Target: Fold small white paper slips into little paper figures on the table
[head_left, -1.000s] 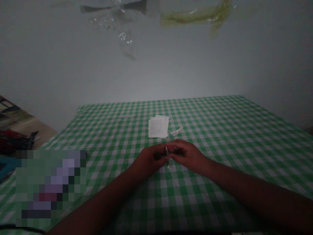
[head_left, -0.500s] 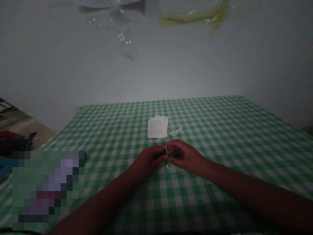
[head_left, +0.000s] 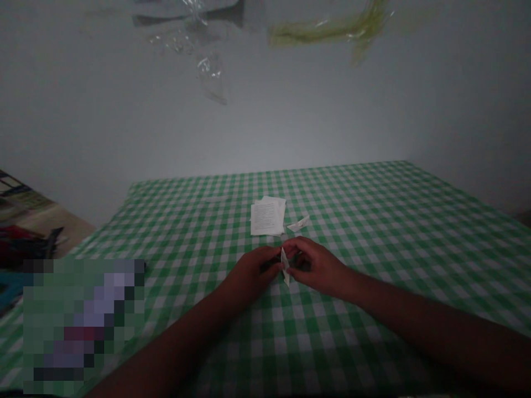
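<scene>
Between my two hands stands a small folded piece of white paper [head_left: 285, 267], narrow and pointed at its lower end. My left hand [head_left: 256, 268] pinches it from the left with thumb and fingers. From the right, my right hand [head_left: 313, 264] grips the same paper, its fingers curled. Parts of the paper are hidden behind the fingertips. Just beyond the hands lies a stack of white printed paper sheets [head_left: 265, 218]. Right of that stack rests another small folded paper [head_left: 298, 224], shaped somewhat like a boat.
A green and white checked tablecloth [head_left: 352, 204] covers the table, which meets a pale wall [head_left: 290, 110]. At the left, a pixelated patch hides a long light-coloured object [head_left: 99, 304]. Yellow tape [head_left: 319, 33] and clear plastic [head_left: 213, 74] stick to the wall.
The folded paper between my hands has turned slightly and shows more of its white face. Both hands stay in nearly the same place.
</scene>
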The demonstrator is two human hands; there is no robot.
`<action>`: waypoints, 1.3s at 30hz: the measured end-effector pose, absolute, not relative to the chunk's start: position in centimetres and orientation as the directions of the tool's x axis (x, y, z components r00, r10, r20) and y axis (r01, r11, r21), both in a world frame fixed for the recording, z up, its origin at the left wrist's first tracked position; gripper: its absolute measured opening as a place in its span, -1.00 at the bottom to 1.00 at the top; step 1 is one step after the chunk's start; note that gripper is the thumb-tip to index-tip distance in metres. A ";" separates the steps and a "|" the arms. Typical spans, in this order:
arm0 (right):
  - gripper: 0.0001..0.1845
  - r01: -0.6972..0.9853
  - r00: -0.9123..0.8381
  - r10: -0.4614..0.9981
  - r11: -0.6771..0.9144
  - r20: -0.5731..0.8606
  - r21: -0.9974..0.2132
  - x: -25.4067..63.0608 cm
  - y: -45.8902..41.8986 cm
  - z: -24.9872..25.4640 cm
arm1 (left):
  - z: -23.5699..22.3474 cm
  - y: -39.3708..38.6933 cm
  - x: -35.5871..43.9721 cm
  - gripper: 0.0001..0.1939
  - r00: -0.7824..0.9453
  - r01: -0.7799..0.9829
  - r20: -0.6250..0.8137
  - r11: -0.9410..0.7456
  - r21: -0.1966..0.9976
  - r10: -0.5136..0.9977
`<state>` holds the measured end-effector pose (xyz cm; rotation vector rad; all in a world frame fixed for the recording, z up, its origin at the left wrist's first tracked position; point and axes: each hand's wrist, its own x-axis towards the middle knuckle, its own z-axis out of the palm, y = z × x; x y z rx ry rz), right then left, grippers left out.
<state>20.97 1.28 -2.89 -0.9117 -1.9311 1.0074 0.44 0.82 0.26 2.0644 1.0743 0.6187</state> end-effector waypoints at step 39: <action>-0.78 0.371 -0.552 0.766 0.579 0.329 -0.726 22.7 2.2 -0.8 | 0.1 1.0 0.1 -0.58 0.627 0.471 0.205 -0.576 0.668 0.751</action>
